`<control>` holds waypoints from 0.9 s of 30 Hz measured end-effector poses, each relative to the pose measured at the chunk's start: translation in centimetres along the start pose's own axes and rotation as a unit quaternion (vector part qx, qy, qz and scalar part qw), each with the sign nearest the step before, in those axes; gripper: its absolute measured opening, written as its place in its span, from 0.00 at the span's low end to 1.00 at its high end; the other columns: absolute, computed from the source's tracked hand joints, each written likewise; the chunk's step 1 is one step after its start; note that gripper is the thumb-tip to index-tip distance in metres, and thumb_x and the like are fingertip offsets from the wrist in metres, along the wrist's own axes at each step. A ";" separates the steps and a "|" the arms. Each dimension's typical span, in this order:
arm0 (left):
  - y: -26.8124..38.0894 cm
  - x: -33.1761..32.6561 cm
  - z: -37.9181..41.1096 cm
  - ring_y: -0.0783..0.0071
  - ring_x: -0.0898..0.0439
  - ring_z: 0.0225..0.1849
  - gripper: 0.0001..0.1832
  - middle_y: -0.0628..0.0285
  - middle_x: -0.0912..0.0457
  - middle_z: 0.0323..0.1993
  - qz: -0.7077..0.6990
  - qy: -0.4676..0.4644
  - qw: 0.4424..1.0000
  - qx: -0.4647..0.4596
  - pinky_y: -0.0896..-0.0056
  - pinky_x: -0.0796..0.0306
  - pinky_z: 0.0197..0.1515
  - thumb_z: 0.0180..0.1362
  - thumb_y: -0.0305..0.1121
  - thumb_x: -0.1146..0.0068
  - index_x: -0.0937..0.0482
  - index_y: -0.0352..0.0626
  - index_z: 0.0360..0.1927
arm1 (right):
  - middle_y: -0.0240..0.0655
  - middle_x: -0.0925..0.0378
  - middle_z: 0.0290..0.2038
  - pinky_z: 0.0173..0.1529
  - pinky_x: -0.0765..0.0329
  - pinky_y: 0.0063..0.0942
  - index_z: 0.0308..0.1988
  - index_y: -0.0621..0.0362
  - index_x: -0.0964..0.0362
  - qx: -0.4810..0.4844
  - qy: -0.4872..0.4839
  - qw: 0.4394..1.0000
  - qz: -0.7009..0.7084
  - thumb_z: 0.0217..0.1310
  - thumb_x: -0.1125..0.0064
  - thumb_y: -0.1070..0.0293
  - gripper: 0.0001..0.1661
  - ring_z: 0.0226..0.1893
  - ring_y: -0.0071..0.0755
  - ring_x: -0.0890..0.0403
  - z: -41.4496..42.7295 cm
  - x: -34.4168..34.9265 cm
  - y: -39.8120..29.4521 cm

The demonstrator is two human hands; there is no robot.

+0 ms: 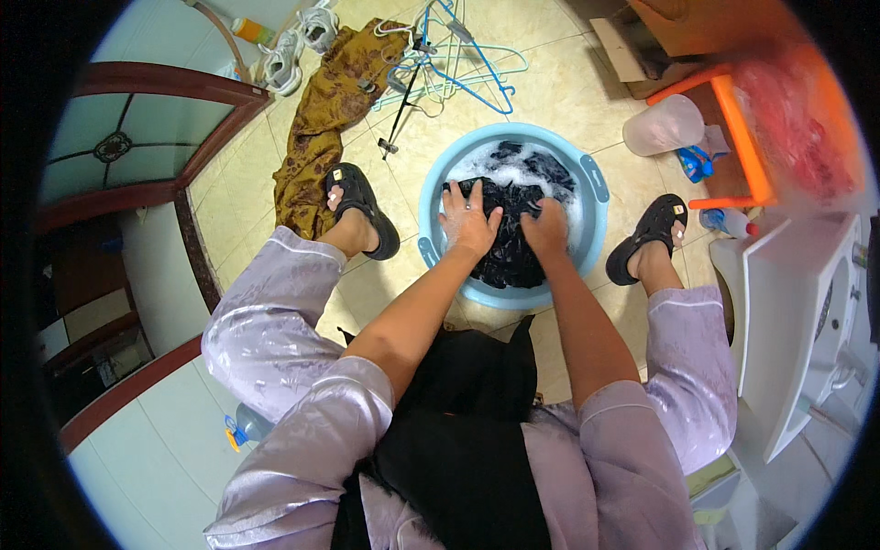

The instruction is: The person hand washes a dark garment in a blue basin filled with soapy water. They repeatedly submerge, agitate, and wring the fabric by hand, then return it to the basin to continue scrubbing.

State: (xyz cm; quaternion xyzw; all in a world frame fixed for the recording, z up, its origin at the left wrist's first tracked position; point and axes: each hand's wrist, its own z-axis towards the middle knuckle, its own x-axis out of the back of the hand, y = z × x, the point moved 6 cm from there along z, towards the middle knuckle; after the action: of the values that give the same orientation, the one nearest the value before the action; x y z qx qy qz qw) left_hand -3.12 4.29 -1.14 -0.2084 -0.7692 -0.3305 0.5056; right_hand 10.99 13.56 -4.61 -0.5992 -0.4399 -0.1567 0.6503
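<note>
A light blue plastic basin (598,227) stands on the floor between my feet, holding sudsy water. Wet black cloth (510,240) is bunched in it, and white foam (474,161) gathers along the far side. My left hand (469,218) lies on the cloth's left part with its fingers spread, a ring on one of them. On the right side of the basin, my right hand (548,223) is curled into a fist on the same cloth. Its fingertips are hidden beneath the hand.
Left of the basin lies a brown patterned cloth (320,124), with several hangers (467,62) beyond it and sneakers (282,62) alongside. To the right are a translucent bucket (663,126), an orange stool (742,137), a bottle (729,222) and a white washbasin (818,302).
</note>
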 end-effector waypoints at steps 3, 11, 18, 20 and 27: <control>0.4 -3.5 0.6 0.42 0.65 0.68 0.34 0.46 0.66 0.68 0.093 -0.148 0.984 -0.017 0.33 0.52 0.59 0.56 0.55 0.53 0.49 0.68 0.66 | 0.43 0.32 0.42 0.50 0.34 0.46 0.42 0.54 0.31 0.007 0.011 0.998 -0.064 0.48 0.37 0.59 0.21 0.46 0.50 0.32 0.5 -1.8 -1.1; -0.9 -12.8 1.6 0.43 0.54 0.66 0.28 0.50 0.47 0.65 0.213 -0.272 0.917 -0.198 0.36 0.55 0.62 0.58 0.48 0.59 0.42 0.59 0.63 | 0.50 0.30 0.46 0.56 0.40 0.48 0.47 0.56 0.33 -0.012 -0.185 0.952 -0.243 0.53 0.47 0.51 0.26 0.50 0.53 0.33 2.3 -7.3 0.4; -2.8 -7.6 1.7 0.38 0.32 0.49 0.22 0.41 0.29 0.47 -0.305 -0.058 0.950 -0.045 0.50 0.38 0.54 0.52 0.36 0.47 0.29 0.36 0.49 | 0.59 0.32 0.49 0.57 0.38 0.46 0.53 0.65 0.37 -0.062 -0.223 0.960 -0.157 0.60 0.56 0.51 0.31 0.51 0.57 0.32 2.9 -6.5 1.6; -3.5 -4.7 1.8 0.39 0.39 0.56 0.26 0.37 0.32 0.50 -0.191 0.114 0.975 -0.003 0.51 0.44 0.58 0.51 0.35 0.43 0.33 0.33 0.52 | 0.57 0.31 0.49 0.56 0.37 0.41 0.54 0.70 0.39 -0.126 -0.087 0.988 -0.001 0.62 0.59 0.51 0.33 0.51 0.56 0.32 3.3 -5.1 3.8; -6.8 -5.0 2.7 0.47 0.24 0.43 0.21 0.42 0.23 0.38 -0.241 0.020 0.935 0.259 0.58 0.33 0.49 0.51 0.42 0.44 0.28 0.32 0.40 | 0.43 0.31 0.49 0.54 0.36 0.32 0.54 0.69 0.41 -0.158 -0.001 0.923 0.352 0.65 0.58 0.57 0.27 0.47 0.39 0.30 -0.5 4.2 0.2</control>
State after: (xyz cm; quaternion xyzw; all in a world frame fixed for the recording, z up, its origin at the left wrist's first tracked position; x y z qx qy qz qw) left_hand -7.23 1.59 -8.49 0.1281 -0.8449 -0.2359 0.4627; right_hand 13.67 14.55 -1.55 -0.8106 -0.1709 0.0158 0.5599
